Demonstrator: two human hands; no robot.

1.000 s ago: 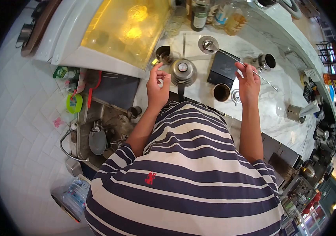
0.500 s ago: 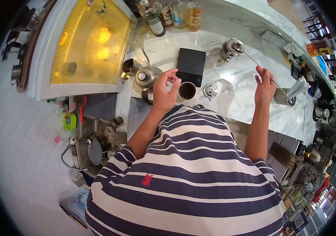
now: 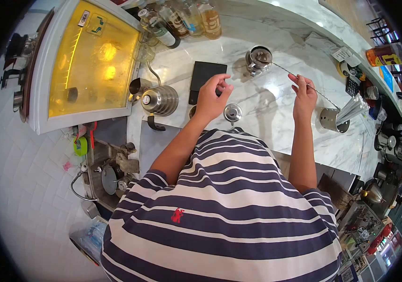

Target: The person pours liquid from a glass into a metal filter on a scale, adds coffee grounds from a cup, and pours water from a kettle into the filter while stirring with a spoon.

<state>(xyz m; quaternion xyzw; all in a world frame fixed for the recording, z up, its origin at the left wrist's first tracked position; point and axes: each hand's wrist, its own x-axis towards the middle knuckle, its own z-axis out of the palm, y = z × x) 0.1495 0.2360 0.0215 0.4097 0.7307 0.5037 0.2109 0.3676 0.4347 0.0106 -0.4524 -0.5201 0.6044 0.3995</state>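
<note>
Evidently the marble table (image 3: 323, 141) took up most of the space ahead, with a large cabinet (image 3: 93, 61) showing a lit yellow window at its left end and a sink (image 3: 98, 155) of dishes below that. Several bottles (image 3: 212, 23) stood together along the far side. Nearer, a steel kettle (image 3: 163, 101) rested beside a small metal pitcher (image 3: 140, 85), untouched by either hand, and a flat black device (image 3: 203, 70) lay to its right. The metal pot (image 3: 259, 54) stood upright past the device, and a perforated holder (image 3: 329, 117) of wrapped sticks stood toward the right.

The left hand (image 3: 214, 96) was raised near the device, fingers loosely curled, with nothing visible in it. Partly hidden behind it was a cup (image 3: 192, 112); a small round metal piece (image 3: 233, 112) sat just beside. The right hand (image 3: 304, 96) pinched a long twisted spoon (image 3: 321, 95) by its shaft, the head at the pot's mouth.

As for progress, the spoon was already taken up and brought to the pot, and its use looked unfinished, since it had not been laid down. How much the pot or cup held could not be told.
</note>
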